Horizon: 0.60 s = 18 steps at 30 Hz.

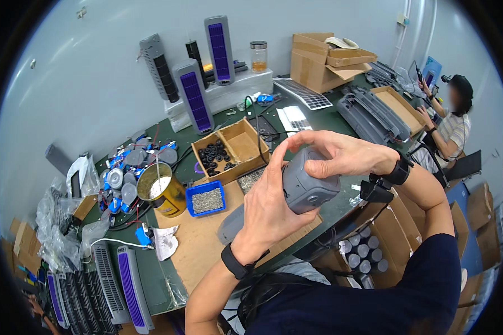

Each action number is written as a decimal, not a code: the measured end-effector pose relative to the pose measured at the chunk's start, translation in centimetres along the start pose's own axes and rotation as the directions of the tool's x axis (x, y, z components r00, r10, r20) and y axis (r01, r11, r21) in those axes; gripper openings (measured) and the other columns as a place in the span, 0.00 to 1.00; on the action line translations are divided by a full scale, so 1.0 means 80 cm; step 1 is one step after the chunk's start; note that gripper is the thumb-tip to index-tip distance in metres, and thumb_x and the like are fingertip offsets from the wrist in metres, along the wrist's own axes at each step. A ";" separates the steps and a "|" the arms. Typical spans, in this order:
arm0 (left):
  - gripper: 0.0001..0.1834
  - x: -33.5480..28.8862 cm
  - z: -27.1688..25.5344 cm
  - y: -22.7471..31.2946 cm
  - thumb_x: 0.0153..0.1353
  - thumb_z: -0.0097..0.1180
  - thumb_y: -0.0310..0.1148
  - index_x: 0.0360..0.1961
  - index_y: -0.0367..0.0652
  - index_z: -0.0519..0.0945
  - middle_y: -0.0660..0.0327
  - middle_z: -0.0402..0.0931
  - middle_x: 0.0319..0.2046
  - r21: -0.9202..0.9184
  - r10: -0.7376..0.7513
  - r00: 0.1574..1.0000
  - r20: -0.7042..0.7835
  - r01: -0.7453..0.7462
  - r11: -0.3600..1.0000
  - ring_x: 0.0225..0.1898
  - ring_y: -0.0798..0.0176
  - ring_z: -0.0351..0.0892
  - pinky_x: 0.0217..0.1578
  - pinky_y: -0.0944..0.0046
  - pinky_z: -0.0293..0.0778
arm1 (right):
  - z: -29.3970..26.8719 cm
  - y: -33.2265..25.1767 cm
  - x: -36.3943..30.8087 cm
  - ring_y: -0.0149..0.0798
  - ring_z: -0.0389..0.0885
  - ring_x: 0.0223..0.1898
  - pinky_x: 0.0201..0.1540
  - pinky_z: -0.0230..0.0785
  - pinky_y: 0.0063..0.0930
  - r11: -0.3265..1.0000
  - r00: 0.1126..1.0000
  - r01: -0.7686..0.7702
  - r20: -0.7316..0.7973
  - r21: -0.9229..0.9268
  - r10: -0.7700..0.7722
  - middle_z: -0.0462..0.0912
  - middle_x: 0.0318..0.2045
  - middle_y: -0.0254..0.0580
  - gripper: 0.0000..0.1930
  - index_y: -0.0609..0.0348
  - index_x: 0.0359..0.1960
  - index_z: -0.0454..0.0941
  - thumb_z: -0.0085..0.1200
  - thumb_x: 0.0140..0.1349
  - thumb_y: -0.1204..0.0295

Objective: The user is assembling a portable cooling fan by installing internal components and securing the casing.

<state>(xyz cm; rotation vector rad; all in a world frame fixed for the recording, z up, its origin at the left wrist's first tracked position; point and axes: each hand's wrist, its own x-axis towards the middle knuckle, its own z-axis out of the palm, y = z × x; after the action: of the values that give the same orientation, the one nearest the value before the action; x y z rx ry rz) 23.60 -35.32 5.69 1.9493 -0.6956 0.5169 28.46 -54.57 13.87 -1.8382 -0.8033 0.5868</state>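
Observation:
Between my two hands is a long grey tower fan housing (312,192), tilted with one end up toward the right and the other end low over the brown cardboard sheet. My left hand (265,204) wraps around its near-left side, with the thumb and fingers spread along the casing. My right hand (343,156) grips the raised end from above, its thumb pressed on the top. The middle of the housing is hidden behind my left hand. Beyond it on the table stand a blue tray (205,200) of small metal screws and a cardboard box (241,142) holding black round parts.
A yellow tin (170,195) stands beside a heap of blue-and-grey motors (129,192). Purple-grilled tower fans (193,97) stand at the back. Open cartons (399,229) lie below the right table edge. A co-worker (455,125) sits at the far right.

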 end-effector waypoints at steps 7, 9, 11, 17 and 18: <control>0.57 0.005 0.006 0.000 0.34 0.72 0.33 0.68 0.48 0.56 0.48 0.74 0.46 0.058 0.075 0.997 -0.032 -0.073 0.996 0.42 0.43 0.80 0.39 0.52 0.79 | 0.009 0.005 -0.009 0.31 0.68 0.55 0.60 0.61 0.28 0.997 0.977 0.012 -0.212 -0.075 -0.028 0.64 0.50 0.37 0.38 0.57 0.65 0.62 0.67 0.56 0.57; 0.55 0.003 0.000 0.000 0.32 0.72 0.33 0.67 0.51 0.58 0.48 0.73 0.46 0.044 0.105 0.992 -0.068 -0.102 0.994 0.41 0.42 0.79 0.39 0.51 0.79 | 0.014 0.009 -0.002 0.31 0.68 0.55 0.59 0.62 0.27 0.999 0.981 0.047 -0.191 0.002 -0.046 0.64 0.51 0.37 0.39 0.57 0.65 0.62 0.67 0.56 0.57; 0.50 -0.001 -0.013 0.000 0.34 0.71 0.34 0.64 0.56 0.63 0.50 0.73 0.47 0.167 0.162 0.986 0.031 -0.165 0.972 0.42 0.44 0.80 0.37 0.53 0.80 | 0.013 0.022 0.010 0.29 0.69 0.53 0.58 0.63 0.26 0.972 0.972 0.218 -0.107 0.086 -0.209 0.67 0.53 0.37 0.37 0.59 0.64 0.62 0.65 0.58 0.55; 0.45 -0.007 -0.080 -0.011 0.35 0.70 0.35 0.60 0.55 0.66 0.52 0.74 0.46 0.223 -0.032 0.993 0.117 0.005 0.975 0.42 0.45 0.79 0.39 0.51 0.79 | -0.042 0.198 0.030 0.43 0.78 0.45 0.49 0.71 0.35 0.847 0.921 -0.052 -0.354 -0.530 -0.165 0.79 0.43 0.47 0.19 0.62 0.49 0.75 0.59 0.62 0.63; 0.45 -0.013 -0.091 -0.012 0.35 0.70 0.36 0.60 0.56 0.66 0.52 0.74 0.45 0.261 -0.123 0.978 0.170 0.076 0.962 0.41 0.44 0.79 0.39 0.50 0.79 | -0.049 0.261 0.010 0.52 0.76 0.45 0.49 0.70 0.42 0.668 0.910 -0.161 -0.371 -0.727 -0.184 0.77 0.42 0.52 0.21 0.62 0.49 0.76 0.62 0.57 0.63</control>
<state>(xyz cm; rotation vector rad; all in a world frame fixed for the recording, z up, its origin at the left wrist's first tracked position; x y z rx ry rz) 22.96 -28.20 7.66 2.2828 -0.6678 0.3797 37.26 -62.07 -3.96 -2.5870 -0.8157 -0.2339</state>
